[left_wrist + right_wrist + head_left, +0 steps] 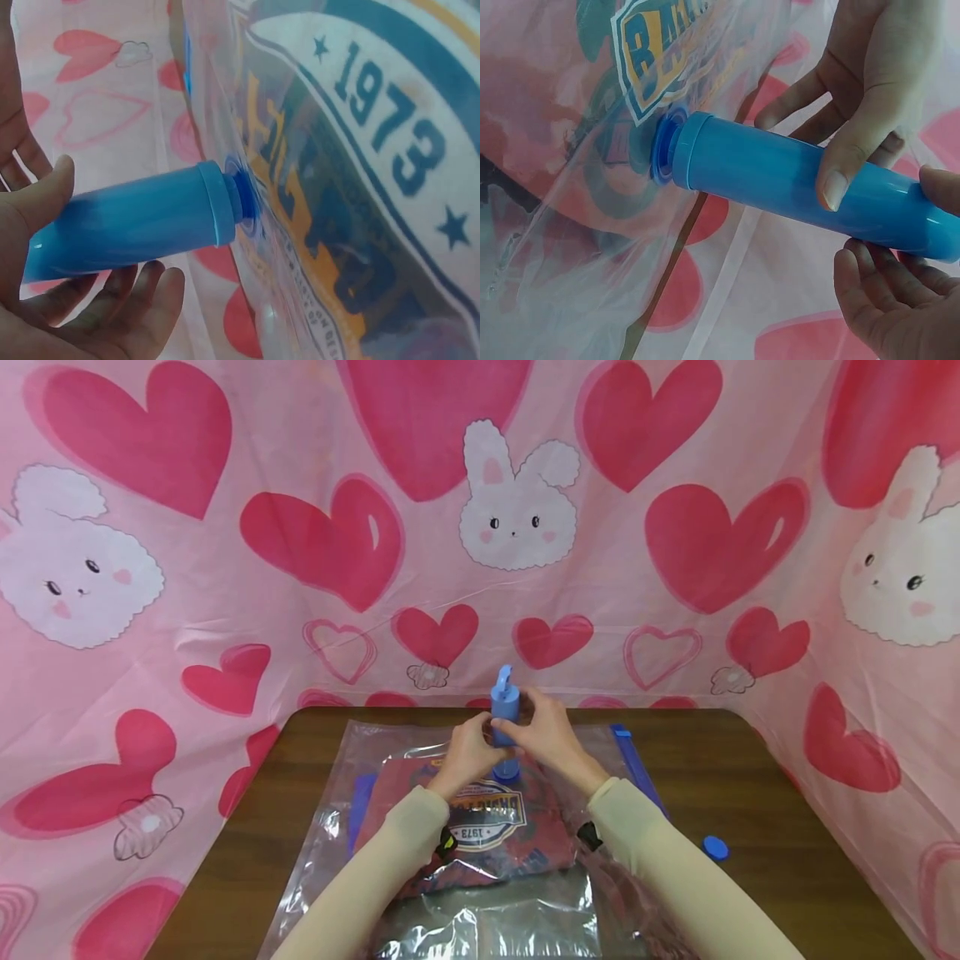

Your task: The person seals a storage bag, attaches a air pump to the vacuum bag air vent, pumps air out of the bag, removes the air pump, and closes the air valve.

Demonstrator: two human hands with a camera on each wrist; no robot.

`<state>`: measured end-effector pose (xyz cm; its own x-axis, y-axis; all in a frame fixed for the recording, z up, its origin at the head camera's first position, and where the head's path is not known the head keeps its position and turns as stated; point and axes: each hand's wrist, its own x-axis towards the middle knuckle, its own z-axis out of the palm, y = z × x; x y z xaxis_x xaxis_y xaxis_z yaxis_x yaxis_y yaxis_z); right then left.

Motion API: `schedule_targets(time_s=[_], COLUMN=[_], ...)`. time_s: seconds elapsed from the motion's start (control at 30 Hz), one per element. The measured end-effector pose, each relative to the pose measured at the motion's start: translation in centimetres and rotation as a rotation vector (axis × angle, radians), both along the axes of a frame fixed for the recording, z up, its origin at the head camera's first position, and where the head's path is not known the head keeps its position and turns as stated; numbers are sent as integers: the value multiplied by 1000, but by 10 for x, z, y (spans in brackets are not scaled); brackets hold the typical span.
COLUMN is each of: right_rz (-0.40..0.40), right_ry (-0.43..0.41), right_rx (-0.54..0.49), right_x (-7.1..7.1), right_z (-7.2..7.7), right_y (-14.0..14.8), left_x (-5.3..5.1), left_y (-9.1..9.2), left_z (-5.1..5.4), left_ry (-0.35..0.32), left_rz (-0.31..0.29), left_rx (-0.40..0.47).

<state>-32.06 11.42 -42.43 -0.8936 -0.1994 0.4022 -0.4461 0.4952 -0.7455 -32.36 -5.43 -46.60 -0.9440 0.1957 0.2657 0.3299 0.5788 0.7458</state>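
Observation:
A blue hand pump (506, 706) stands upright on the clear plastic storage bag (525, 918), its lower end against the round blue valve (664, 146). A light-blue handle (504, 678) shows at the pump's top. My left hand (471, 750) holds the barrel from the left, thumb on one side and fingers curved on the other. Higher up, my right hand (551, 735) grips the barrel from the right with its thumb across the front. Inside the bag lies a folded red printed garment (525, 852) with a "1973" badge.
A round blue cap (715, 847) lies on the brown wooden table (757, 777) at the right. The bag's blue zip strip (637, 768) runs along its right side. Behind the table hangs a pink cloth (427, 560) with hearts and rabbits.

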Motion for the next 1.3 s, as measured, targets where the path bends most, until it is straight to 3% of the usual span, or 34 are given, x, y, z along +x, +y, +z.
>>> schedule_targets(time_s=[0.27,0.53,0.63,0.83,1.17,1.3], right_rz=[54,305,348,322,262,207], right_ry=[-52,-208,-242,-267,-162,-170], right_rx=[28,-103,-132,-133,-43,-38], right_x=[1,1,1,-2,0,1], right_z=[7,28,31,27,27,28], right_y=[4,19,22,21,18,16], left_x=[-1,-3,-2,-1,1,1], left_y=[2,2,2,4,4,4], left_z=[2,2,2,1,1,1], left_ry=[11,-8,-19,-29,-22,-26], left_rz=[20,0,-2,-4,-29,-31], left_rx=[-4,26,20,16,7,21])
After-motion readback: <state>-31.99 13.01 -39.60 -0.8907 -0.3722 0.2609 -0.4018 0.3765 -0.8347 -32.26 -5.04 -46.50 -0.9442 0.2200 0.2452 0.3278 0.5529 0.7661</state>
